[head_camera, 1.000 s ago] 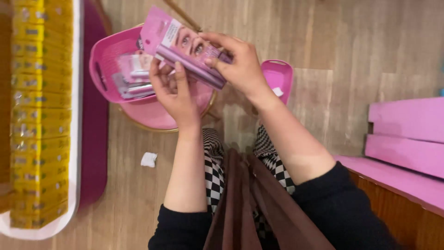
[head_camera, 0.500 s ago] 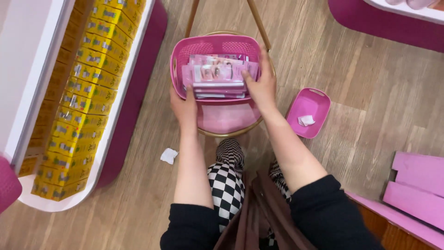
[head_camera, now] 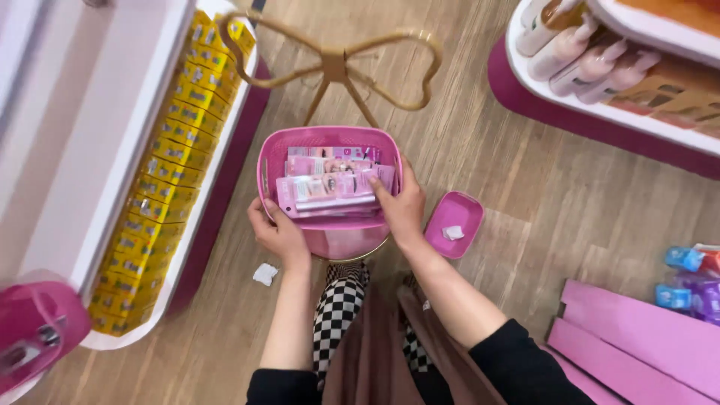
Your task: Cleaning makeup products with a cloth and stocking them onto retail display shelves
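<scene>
Hands: two, both at the pink basket [head_camera: 271, 161].
Left hand [head_camera: 279, 234]: curled over the basket's near left corner, grasping the rim.
Right hand [head_camera: 401, 206]: fingers inside the basket at its right end, pressed on the stacked packets [head_camera: 330, 189]; whether they pinch a packet cannot be told.
Basket: one, oval, perforated plastic, standing on a round pink stool [head_camera: 341, 241] with a gold bow-shaped back [head_camera: 335, 60].
Packets: several flat pink cards, each with a long tube across; exact count unclear, overlapping in rows.
Small tray [head_camera: 465, 214]: one, pink, on the floor right of the stool, holding one white scrap.
Floor scrap [head_camera: 264, 274]: one, white, left of the knees.
Yellow boxes [head_camera: 161, 161]: one long row on the white shelf at left.
Pink boards [head_camera: 637, 341]: two, lower right.
</scene>
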